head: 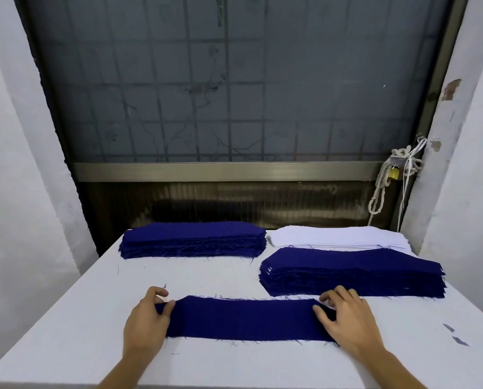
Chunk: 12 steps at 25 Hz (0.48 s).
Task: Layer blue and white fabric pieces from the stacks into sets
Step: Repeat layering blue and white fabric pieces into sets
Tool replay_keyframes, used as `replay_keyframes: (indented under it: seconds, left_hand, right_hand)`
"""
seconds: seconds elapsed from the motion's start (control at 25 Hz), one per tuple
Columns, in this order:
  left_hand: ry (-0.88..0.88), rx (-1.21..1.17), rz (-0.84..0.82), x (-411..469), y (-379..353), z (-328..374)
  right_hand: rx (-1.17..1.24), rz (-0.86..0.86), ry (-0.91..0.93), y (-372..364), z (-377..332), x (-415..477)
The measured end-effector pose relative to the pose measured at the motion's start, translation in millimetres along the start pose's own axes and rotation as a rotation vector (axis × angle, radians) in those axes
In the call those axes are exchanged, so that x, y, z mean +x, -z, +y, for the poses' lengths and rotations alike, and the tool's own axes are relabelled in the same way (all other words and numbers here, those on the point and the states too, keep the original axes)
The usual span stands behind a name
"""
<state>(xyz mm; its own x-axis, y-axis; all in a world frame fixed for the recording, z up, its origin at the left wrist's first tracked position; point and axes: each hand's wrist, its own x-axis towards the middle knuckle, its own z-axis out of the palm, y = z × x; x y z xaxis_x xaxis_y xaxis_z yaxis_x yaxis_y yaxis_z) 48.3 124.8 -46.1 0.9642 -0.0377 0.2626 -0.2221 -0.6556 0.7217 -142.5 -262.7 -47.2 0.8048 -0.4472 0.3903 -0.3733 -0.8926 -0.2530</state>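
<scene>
Your left hand (146, 321) pinches the left end of the piece (243, 318), thumb on top and fingers curled under the lifted tip. Your right hand (347, 318) takes the other end: the thumb lies on the cloth and the fingers arch over its far corner. That looks like a light pinch, though the palm hides the contact beneath. Holding both ends at once makes sense, since a soft strip like this wrinkles or skews unless it is drawn taut along its length as it goes down.

You have the piece near the front of the table (94, 318), lying crosswise in front of you and well short of the supplies, so the set has its own spot within easy reach. The left blue stack (192, 240) sits at the back. The white stack (335, 237) is beside it on the right, and the right blue stack (352, 273) lies just in front of the white one.

The piece is a long, deep navy band with clipped corners at the far edge. It is flat through the middle, and loose threads fray out all round. You cannot tell here whether a white layer already lies under it, because the table is white too. Judging from that, the set is only at its first layer or two. A few dark scraps (456, 335) lie off to your right.
</scene>
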Motion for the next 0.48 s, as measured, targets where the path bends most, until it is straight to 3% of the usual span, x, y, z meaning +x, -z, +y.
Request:
replay_keyframes:
  seconds: [0.28,0.48]
  left_hand:
    - [-0.139,0.397,-0.014,2,-13,-4]
    - [-0.140,0.478,-0.034,2,-14,-4]
  right_hand:
    - [-0.085,-0.082,-0.046,-6,5,3]
    - [-0.078,-0.082,-0.102,-8,8,6]
